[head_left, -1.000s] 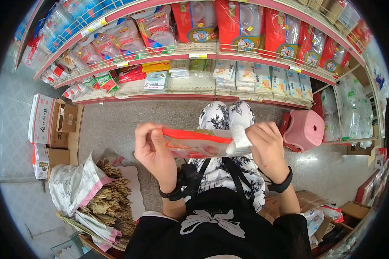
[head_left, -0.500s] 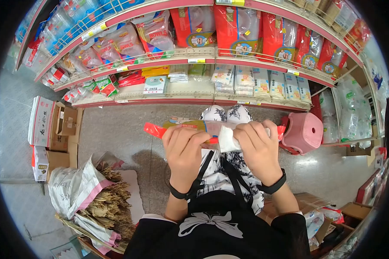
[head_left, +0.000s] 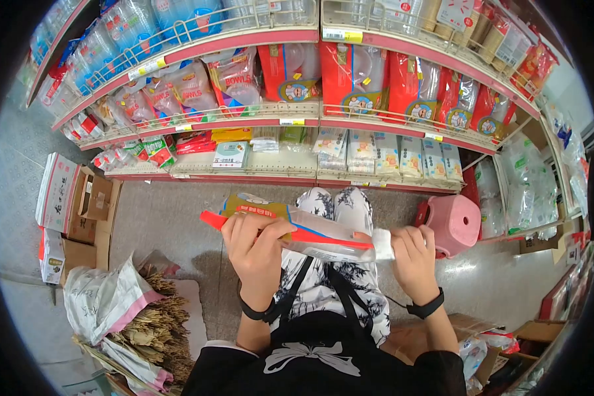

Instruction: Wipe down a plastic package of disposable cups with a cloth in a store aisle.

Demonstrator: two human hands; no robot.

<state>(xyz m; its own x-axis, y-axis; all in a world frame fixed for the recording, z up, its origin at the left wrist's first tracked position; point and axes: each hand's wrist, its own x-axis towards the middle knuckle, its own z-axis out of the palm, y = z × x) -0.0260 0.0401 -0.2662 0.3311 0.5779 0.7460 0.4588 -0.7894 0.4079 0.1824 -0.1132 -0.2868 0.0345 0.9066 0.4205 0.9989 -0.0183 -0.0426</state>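
A red and clear plastic package [head_left: 327, 231] with a gold label is held crosswise above my lap, its contents not clear. My left hand [head_left: 252, 254] grips it near the left end, fingers curled over the front edge. At the other end, my right hand [head_left: 414, 261] has its fingers closed on a white cloth [head_left: 382, 245], which touches the package's right edge. Part of the cloth is hidden behind the fingers. Similar red packages [head_left: 355, 76] stand on the shelf ahead.
Shelves [head_left: 244, 171] of packaged goods curve around the front. A pink stool [head_left: 450, 228] stands to the right on the floor. Cardboard boxes [head_left: 59, 195] sit at the left, near a sack [head_left: 96, 300] with dried stalks. More boxes and bags [head_left: 475, 353] lie at lower right.
My right hand has moved right along the package with the white cloth, to its end. My left hand and the package have shifted left and slightly down in view. The camera has tilted up.
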